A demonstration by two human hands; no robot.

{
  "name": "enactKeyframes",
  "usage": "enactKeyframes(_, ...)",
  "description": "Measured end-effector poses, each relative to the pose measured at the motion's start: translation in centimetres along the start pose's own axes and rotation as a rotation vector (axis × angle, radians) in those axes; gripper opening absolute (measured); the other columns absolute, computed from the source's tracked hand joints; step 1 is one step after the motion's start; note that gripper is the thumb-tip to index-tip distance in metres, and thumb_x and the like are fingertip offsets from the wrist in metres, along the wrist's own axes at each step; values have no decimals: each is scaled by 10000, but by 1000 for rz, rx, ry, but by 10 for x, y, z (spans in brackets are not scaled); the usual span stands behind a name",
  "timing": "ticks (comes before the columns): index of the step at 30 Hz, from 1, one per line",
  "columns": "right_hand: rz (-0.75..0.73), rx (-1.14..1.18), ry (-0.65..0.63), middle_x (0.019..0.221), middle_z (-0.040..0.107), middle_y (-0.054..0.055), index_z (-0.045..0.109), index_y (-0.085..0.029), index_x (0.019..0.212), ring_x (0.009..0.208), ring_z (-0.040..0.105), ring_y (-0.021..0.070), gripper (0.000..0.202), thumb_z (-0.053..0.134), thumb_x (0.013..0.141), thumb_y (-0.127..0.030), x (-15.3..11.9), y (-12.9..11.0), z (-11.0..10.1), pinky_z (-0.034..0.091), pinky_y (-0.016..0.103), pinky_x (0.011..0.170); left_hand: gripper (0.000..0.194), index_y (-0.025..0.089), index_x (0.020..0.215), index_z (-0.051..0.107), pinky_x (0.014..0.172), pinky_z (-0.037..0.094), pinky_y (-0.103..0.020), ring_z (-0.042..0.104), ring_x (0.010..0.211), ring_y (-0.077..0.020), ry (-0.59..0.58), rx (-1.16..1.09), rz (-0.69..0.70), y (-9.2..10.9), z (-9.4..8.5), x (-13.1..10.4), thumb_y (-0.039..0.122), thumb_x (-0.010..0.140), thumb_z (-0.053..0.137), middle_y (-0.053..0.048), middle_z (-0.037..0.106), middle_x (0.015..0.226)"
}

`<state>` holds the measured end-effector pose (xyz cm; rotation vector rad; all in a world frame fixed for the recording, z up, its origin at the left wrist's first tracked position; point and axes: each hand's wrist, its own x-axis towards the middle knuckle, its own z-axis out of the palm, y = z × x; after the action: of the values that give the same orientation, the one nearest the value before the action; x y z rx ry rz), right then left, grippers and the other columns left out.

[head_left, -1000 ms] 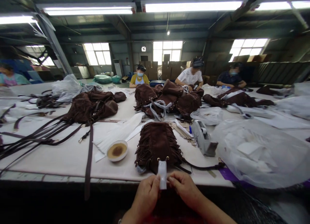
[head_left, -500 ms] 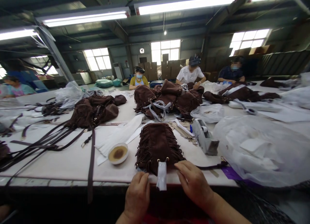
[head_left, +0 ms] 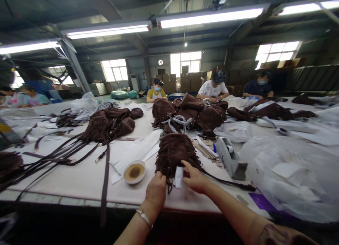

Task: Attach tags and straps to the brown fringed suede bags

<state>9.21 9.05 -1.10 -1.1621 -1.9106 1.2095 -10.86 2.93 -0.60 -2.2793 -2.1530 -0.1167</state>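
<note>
A dark brown fringed bag [head_left: 178, 149] lies on the table in front of me, with a white wrapped piece [head_left: 179, 177] hanging at its near end. My left hand [head_left: 156, 189], with a bangle on the wrist, has its fingers closed on the bag's near left corner. At the near right edge, my right hand [head_left: 194, 178] touches the bag beside the white piece, thumb and fingers apart.
Left of the bag sits a bowl of brownish stuff [head_left: 134, 171]. A tape dispenser [head_left: 231, 158] and a large plastic bag [head_left: 280, 178] are to the right. More brown bags [head_left: 190, 112] are piled behind; several people sit across the table.
Both hands and the fringed bag have moved forward, away from the table's near edge. My left hand has closed on the bag's corner, and my right hand has come over its near end.
</note>
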Motion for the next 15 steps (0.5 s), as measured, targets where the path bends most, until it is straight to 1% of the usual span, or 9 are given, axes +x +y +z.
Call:
enactKeyframes(2,81,286,-16,1298,637,130,218,-176,1527,1044,642,222,940,561,655,-118,28,-6,-8,509,355,849,358,134,996,652,810,503,-316,635,968,-222,-20,2,3,-4,-6,21,-7,895,338,-143,610,1129)
enactKeyframes(4,158,524,28,1338,608,117,105,-213,1549,1012,641,212,1004,585,669,-154,49,-13,-18,517,308,722,380,145,1010,652,800,496,-297,643,950,-205,-30,-18,49,-10,-12,34,-26,874,340,-133,616,1153)
enactKeyframes(5,179,599,65,1355,594,115,79,-224,1551,1026,632,213,1015,606,685,-179,57,-15,-23,510,289,685,378,165,1014,652,796,491,-282,647,932,-192,-40,-30,85,-14,-15,37,-26,863,362,-114,625,1151)
enactKeyframes(7,200,659,124,1377,576,114,86,-236,1551,1084,606,219,1018,655,707,-222,65,-14,-31,498,265,649,354,217,1007,651,792,480,-256,653,906,-174,-68,-57,180,-23,-20,34,-4,838,432,-62,644,1132)
enactKeyframes(9,224,625,124,1386,573,101,122,-263,1545,1112,594,222,999,677,715,-254,66,-9,-35,490,250,627,316,247,994,642,788,474,-255,655,896,-181,-85,-92,276,-30,-21,26,36,816,489,-33,657,1090)
enactKeyframes(11,228,506,118,1383,580,80,191,-287,1527,1090,605,218,930,656,722,-264,61,-2,-32,490,243,618,295,251,1056,624,777,478,-280,656,901,-210,-68,-141,298,-34,-17,17,109,813,539,-43,655,1084)
enactKeyframes(13,219,302,203,1333,614,77,323,-270,1473,1026,629,214,792,621,740,-272,52,4,-24,494,249,617,293,237,1117,612,763,481,-306,656,909,-238,-35,-188,229,-32,-10,13,197,831,568,-69,645,1099)
enactKeyframes(15,221,121,314,1191,678,98,474,-212,1356,909,656,214,601,591,772,-291,37,8,-9,495,267,615,230,232,1081,641,760,478,-307,654,911,-238,-40,-234,141,-27,-2,13,246,873,544,-80,641,1099)
